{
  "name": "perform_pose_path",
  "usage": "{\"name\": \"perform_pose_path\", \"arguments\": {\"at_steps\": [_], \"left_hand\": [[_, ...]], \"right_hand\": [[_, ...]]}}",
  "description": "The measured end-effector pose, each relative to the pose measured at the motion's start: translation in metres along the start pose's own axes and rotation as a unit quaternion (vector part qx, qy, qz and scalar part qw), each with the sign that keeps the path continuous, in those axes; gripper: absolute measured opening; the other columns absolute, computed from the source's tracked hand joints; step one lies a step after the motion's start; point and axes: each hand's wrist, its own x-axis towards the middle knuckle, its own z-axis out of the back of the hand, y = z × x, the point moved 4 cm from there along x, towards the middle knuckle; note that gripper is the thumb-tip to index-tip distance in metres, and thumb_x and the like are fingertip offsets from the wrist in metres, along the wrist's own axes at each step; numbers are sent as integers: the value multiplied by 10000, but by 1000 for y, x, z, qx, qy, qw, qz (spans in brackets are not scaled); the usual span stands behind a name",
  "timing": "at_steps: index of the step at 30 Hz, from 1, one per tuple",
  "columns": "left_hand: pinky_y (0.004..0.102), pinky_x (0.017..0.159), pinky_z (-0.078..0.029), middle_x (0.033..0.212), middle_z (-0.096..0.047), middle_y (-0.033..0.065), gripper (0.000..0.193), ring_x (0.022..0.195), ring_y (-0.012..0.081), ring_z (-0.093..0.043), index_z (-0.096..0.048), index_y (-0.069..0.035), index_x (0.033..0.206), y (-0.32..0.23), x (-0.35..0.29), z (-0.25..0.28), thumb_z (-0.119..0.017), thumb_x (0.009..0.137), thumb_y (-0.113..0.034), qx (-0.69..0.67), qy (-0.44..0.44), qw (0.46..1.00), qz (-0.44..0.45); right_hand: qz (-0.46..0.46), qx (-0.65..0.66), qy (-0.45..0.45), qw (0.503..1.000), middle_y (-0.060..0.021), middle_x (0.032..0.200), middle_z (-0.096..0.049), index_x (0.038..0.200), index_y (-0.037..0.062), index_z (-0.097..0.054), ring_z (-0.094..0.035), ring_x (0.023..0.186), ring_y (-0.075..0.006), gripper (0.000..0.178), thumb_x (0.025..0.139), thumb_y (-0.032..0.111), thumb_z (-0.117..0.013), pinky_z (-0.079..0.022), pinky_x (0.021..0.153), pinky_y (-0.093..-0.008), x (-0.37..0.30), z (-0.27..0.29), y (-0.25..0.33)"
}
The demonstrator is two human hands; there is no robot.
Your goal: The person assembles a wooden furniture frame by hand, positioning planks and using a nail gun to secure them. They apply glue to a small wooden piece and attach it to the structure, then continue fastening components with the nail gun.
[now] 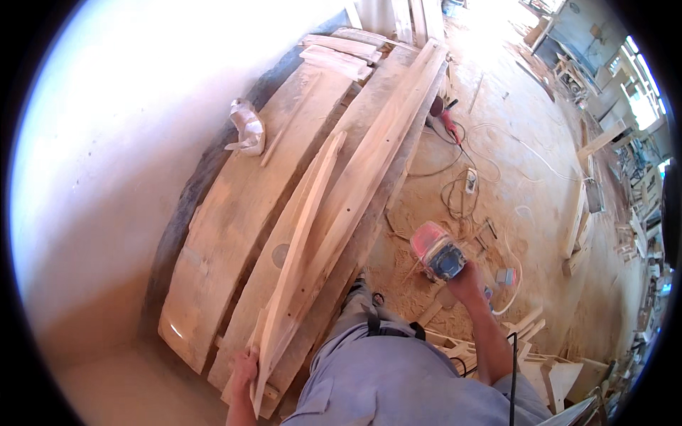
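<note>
Head view looks down on a workshop floor point(497, 177) covered with pale sawdust, with a light plaster wall point(121, 177) on the left side. Several long wooden planks point(234, 213) lie stacked along the foot of this wall, and a crumpled white bag point(247, 128) rests on the widest one. The left hand point(244, 369) is closed around the near end of a narrow wooden strip point(302, 241), which lies along the stack on its edge. The right hand point(465, 280) is clamped on a red and blue power tool point(437, 252), held in the air above the floor, just right of the stack. White cables point(462, 184) and a red tool point(447, 121) lie on the floor beyond. Offcuts point(526, 341) crowd the right side, so free floor is mostly in the middle.
</note>
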Motion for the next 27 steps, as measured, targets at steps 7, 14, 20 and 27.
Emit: {"name": "perform_pose_path", "arguments": {"at_steps": [7,14,20,27], "left_hand": [[332,565,-455,650,-589,29,409,595,128,-547,-658,24,823,9,34,-46,-520,1044,-290,-167,96,980,40],[361,593,-558,741,-694,131,445,627,222,-672,-652,62,946,-118,72,-4,-482,1067,-331,-240,162,957,15],[327,556,-550,720,-691,156,548,609,214,-674,-620,47,930,-161,141,26,-500,1041,-476,-241,145,958,-54],[332,539,-549,715,-680,163,546,586,226,-667,-601,38,969,-231,161,13,-462,1054,-483,-277,124,947,-102]], "right_hand": [[55,-45,-107,992,-190,938,-730,1193,162,-701,-694,924,-394,436,783,280,-788,-549,750,-462,74,9,15],[242,-156,-171,942,-145,862,-710,1389,181,-538,-708,798,-343,565,839,157,-664,-543,664,-480,217,-24,130],[309,-133,-54,940,-164,755,-688,1180,78,-518,-699,715,-365,313,904,220,-565,-509,639,-530,300,-103,207],[397,-173,-128,892,-138,985,-700,977,66,-636,-654,966,-307,191,820,173,-619,-465,809,-447,257,-160,249]]}}
